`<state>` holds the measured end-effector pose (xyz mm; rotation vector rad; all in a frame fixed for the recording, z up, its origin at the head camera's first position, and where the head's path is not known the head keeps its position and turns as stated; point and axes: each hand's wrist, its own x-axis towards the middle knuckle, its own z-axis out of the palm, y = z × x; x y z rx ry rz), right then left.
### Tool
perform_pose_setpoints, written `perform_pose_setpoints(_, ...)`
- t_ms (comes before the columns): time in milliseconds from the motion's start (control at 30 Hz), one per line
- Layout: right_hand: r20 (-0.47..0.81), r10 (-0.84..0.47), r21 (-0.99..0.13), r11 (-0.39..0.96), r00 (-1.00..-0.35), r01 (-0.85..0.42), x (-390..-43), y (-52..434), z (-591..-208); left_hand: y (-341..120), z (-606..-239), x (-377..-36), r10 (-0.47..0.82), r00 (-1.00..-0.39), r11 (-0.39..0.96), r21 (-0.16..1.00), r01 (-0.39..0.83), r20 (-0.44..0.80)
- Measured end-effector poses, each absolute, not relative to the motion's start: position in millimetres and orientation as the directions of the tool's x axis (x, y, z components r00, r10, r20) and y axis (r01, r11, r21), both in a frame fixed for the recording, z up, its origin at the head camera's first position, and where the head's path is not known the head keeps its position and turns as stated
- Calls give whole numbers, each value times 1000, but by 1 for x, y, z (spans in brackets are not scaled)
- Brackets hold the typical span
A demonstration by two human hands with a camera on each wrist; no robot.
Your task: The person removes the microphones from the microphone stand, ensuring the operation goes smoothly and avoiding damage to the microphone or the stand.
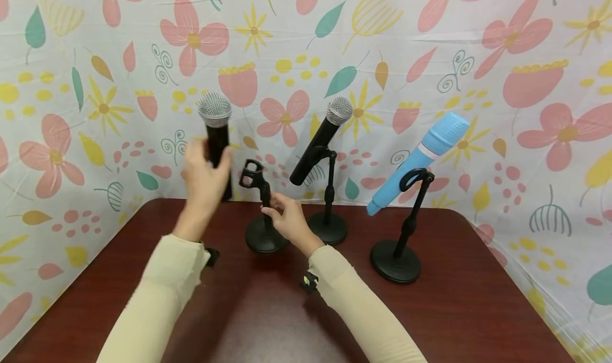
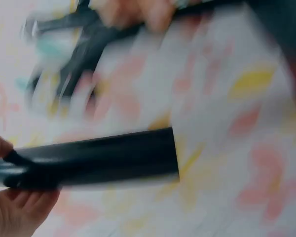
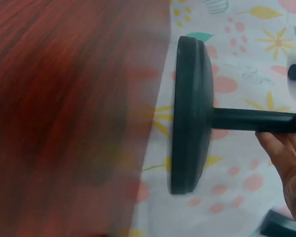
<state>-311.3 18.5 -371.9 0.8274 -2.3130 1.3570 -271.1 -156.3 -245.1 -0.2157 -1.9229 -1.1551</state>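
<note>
My left hand (image 1: 203,179) grips a black microphone (image 1: 218,140) with a silver mesh head, held upright above the table's far left part. In the left wrist view the handle's lower end (image 2: 103,159) points free of the fingers. My right hand (image 1: 290,220) pinches the stem of a black microphone stand (image 1: 265,236), whose clip (image 1: 252,174) at the top is empty. The microphone is apart from this clip, to its left. In the right wrist view, backdrop shows between the stand's round base (image 3: 193,118) and the table.
Right of my hands, a second stand (image 1: 328,227) bears a tilted black microphone (image 1: 321,142). Farther right, a third stand (image 1: 396,262) holds a light blue microphone (image 1: 416,163). A flower-patterned cloth (image 1: 287,44) hangs behind the dark red-brown table (image 1: 459,299).
</note>
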Motion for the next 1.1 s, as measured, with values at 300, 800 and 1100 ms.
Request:
perform_pose_setpoints(300,548,-282,-695,371,-788,-616,-318,21,-386,-176,-224,-256,-261,-635,614,633,472,727)
perform_pose_setpoints(800,522,-242,-755,315,-818,-575,-334,19,-388,-196,-269,-256,-169,-869,752,630,191,465)
perform_pose_setpoints(1100,513,-234,-766,310,-826,-563,-341,14,-389,-206,-296,-255,-96,-946,809,579,107,309)
